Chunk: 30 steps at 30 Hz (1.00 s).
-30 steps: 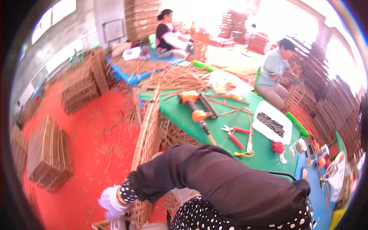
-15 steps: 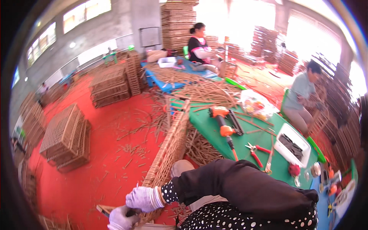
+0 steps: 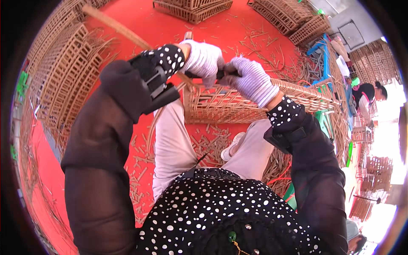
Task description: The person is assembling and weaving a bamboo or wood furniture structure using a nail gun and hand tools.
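White knitted gloves cover the left hand [image 3: 204, 59] and right hand [image 3: 250, 78]; tan woven wicker frame [image 3: 255, 102]; red floor [image 3: 178, 29]; black white-dotted sleeves [image 3: 165, 59].

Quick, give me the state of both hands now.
Left hand: closed on a dark tool handle above the wicker panel.
Right hand: closed on the same handle.

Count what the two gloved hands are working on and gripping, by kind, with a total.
Gloved hands: 2, left hand, right hand
Woven cane panel held beneath the hands: 1
Dark tool handle gripped between the hands: 1
Long cane stick running past the left hand: 1
Total: 5
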Motion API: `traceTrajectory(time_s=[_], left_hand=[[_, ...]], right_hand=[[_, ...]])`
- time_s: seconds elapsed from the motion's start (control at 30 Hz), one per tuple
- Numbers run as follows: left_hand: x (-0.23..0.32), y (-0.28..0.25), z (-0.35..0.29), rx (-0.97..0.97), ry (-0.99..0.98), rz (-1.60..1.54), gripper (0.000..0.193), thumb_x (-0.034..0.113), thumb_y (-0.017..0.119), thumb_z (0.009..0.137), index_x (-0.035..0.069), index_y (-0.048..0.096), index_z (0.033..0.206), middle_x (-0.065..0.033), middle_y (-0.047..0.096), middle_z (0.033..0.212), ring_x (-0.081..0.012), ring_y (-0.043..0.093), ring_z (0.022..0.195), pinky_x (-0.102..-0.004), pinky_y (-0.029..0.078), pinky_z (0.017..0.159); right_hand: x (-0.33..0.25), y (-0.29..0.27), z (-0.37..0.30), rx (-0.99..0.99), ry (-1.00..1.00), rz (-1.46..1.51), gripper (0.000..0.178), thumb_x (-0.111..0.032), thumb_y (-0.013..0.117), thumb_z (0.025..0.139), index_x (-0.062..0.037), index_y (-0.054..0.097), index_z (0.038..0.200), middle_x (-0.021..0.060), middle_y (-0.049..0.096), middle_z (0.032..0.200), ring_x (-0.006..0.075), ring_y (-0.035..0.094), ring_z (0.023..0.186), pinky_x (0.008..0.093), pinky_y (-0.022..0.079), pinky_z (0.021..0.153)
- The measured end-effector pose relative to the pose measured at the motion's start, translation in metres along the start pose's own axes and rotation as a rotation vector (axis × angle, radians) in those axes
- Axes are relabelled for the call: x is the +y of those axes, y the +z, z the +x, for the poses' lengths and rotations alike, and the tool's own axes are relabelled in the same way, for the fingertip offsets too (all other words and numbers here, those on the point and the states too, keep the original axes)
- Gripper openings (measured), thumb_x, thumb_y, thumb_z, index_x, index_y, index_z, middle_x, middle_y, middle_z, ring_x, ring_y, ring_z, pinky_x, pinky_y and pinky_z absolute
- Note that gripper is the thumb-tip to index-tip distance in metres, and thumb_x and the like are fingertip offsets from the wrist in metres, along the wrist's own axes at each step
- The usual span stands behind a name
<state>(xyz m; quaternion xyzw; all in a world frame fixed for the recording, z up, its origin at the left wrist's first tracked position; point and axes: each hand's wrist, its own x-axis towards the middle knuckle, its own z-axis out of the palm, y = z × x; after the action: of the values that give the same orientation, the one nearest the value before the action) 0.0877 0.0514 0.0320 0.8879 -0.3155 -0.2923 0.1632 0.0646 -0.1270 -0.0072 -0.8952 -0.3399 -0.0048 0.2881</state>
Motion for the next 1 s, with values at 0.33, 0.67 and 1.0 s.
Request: traceTrajectory(time_s=[0.33,0.67,1.0], left_hand=[[0.012,0.106,-0.048,1.208,0.203,0.063,0.022,0.016,0.07,0.067,0.008,0.063,0.087,-0.0055,0.06,0.078,-0.0254,0.056,0.08,-0.0356,0.046,0.073],[0.035,0.142,-0.02,0.79,-0.066,-1.228,0.057,0.02,0.059,0.082,0.004,0.032,0.13,-0.0062,0.059,0.067,-0.0117,0.051,0.048,-0.0264,0.041,0.044],[0.086,0.116,-0.054,0.555,-0.218,-1.314,0.023,0.029,0.061,0.082,0.006,0.059,0.081,0.006,0.044,0.052,-0.0066,0.042,0.045,-0.0228,0.035,0.043]], right_hand=[[0.016,-0.002,0.003,-0.157,0.134,0.297,0.028,-0.017,0.076,0.068,-0.0014,0.061,0.086,0.0111,0.065,0.075,0.0192,0.063,0.069,0.0312,0.049,0.063],[0.004,-0.007,0.01,-0.309,0.2,0.312,0.028,-0.01,0.073,0.071,0.0,0.061,0.093,0.0047,0.062,0.079,0.0117,0.058,0.073,0.027,0.048,0.067],[0.009,0.001,-0.002,-0.152,-0.001,0.175,0.022,-0.016,0.07,0.07,-0.004,0.061,0.086,0.0125,0.062,0.073,0.0265,0.06,0.066,0.0341,0.048,0.062]])
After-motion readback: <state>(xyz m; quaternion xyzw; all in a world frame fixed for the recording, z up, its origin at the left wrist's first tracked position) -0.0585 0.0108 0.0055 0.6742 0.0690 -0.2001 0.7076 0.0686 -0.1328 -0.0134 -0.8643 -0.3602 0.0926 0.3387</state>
